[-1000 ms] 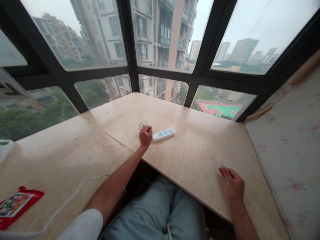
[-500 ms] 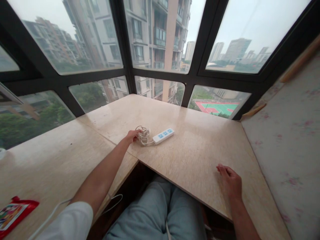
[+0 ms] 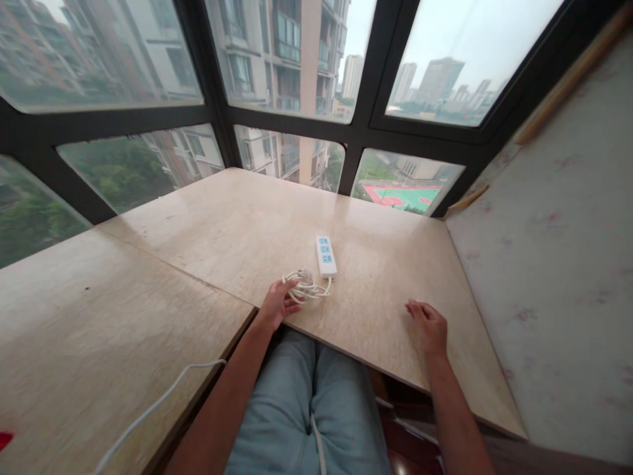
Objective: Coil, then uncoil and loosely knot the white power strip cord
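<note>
A white power strip (image 3: 326,256) with three blue-faced sockets lies on the stone-patterned counter, pointing away from me. Its bundled white cord (image 3: 309,288) is coiled at the near end, just left of the strip. My left hand (image 3: 281,303) grips the left side of that coil close to the counter's front edge, thumb on top and fingers underneath. Off to the right, my right hand (image 3: 429,328) rests on the counter with curled fingers. Nothing shows in it, though the inside of the fingers is partly hidden.
Dark-framed windows (image 3: 287,122) stand behind the counter (image 3: 237,224). A papered wall (image 3: 548,284) bounds the right side. Across the left section runs a thin white cable (image 3: 163,399). A red packet (image 3: 4,441) shows at the left edge. My legs are below the front edge.
My left hand has drawn the cord coil toward me and right. The power strip has swung from slanting rightward to pointing away. The camera view has shifted; my right hand keeps its curled pose.
</note>
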`<state>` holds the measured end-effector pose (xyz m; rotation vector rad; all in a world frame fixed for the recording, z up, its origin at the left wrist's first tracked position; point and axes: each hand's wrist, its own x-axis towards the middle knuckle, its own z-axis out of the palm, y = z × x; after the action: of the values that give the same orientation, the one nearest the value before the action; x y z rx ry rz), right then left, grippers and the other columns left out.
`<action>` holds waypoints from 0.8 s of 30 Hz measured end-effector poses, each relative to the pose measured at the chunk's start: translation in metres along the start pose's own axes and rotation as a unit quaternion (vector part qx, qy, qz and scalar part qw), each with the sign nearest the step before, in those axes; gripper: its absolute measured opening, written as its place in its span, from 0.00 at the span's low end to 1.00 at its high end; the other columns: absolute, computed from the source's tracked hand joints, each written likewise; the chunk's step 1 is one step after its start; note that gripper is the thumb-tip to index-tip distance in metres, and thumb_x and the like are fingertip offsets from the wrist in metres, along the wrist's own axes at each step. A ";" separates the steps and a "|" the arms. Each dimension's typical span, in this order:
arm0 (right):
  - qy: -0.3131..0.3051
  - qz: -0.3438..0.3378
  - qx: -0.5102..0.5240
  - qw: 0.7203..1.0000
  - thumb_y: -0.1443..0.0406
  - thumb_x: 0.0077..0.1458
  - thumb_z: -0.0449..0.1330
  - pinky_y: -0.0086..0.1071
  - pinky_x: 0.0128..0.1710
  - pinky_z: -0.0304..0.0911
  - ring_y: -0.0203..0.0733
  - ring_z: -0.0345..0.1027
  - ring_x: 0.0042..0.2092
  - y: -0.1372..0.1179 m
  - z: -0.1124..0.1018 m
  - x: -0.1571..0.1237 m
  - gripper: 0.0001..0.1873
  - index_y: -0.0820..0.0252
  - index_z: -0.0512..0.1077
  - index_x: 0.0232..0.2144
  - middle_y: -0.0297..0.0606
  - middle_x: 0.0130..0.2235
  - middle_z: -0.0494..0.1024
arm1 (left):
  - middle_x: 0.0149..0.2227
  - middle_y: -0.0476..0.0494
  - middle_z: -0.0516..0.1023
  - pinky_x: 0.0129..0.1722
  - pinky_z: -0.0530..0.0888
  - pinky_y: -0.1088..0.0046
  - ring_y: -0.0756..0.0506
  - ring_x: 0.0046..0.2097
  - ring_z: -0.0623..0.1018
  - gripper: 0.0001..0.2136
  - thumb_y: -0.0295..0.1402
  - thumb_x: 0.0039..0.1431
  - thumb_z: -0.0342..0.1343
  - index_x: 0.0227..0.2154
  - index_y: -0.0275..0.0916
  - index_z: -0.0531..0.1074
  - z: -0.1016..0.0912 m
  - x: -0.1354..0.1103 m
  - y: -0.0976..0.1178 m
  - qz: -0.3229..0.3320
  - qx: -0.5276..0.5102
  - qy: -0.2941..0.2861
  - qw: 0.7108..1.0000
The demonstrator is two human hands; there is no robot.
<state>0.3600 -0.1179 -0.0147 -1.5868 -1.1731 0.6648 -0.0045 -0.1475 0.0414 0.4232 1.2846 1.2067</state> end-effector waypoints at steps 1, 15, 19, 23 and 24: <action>0.001 -0.002 0.001 1.000 0.51 0.49 0.61 0.36 0.40 0.64 0.45 0.72 0.36 0.000 0.000 0.000 0.19 0.62 0.76 0.28 0.42 0.31 0.79 | 0.34 0.44 0.77 0.24 0.74 0.73 0.47 0.29 0.78 0.18 0.38 0.48 0.63 0.40 0.39 0.66 0.009 -0.005 -0.007 -0.012 -0.014 -0.018 1.000; 0.002 -0.021 0.003 1.000 0.52 0.51 0.59 0.36 0.40 0.63 0.43 0.71 0.36 -0.001 0.000 0.000 0.18 0.62 0.76 0.27 0.42 0.31 0.79 | 0.34 0.38 0.77 0.21 0.70 0.78 0.52 0.22 0.73 0.13 0.40 0.58 0.56 0.38 0.35 0.67 0.070 -0.013 -0.027 -0.205 -0.107 -0.152 0.961; -0.001 -0.022 -0.007 1.000 0.52 0.51 0.59 0.36 0.39 0.63 0.44 0.71 0.35 -0.003 0.001 -0.002 0.18 0.62 0.76 0.28 0.41 0.31 0.79 | 0.38 0.33 0.77 0.18 0.65 0.79 0.56 0.18 0.65 0.17 0.44 0.60 0.51 0.38 0.31 0.67 0.069 -0.011 -0.020 -0.271 -0.193 -0.206 0.920; -0.005 -0.026 -0.025 0.999 0.53 0.51 0.60 0.36 0.39 0.63 0.43 0.71 0.35 -0.005 0.000 -0.003 0.17 0.62 0.76 0.28 0.41 0.32 0.79 | 0.39 0.31 0.77 0.19 0.64 0.79 0.57 0.18 0.62 0.18 0.43 0.60 0.49 0.38 0.29 0.69 0.072 -0.011 -0.025 -0.306 -0.240 -0.243 0.889; -0.005 -0.030 -0.027 0.999 0.53 0.51 0.60 0.36 0.39 0.63 0.43 0.71 0.35 -0.006 0.000 -0.003 0.17 0.62 0.76 0.28 0.41 0.32 0.79 | 0.39 0.31 0.77 0.19 0.63 0.79 0.57 0.18 0.62 0.17 0.42 0.59 0.49 0.37 0.30 0.69 0.074 -0.011 -0.027 -0.306 -0.236 -0.248 0.888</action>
<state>0.3563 -0.1206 -0.0093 -1.5871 -1.2510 0.6081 0.0741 -0.1406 0.0478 -0.0473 0.5708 0.7533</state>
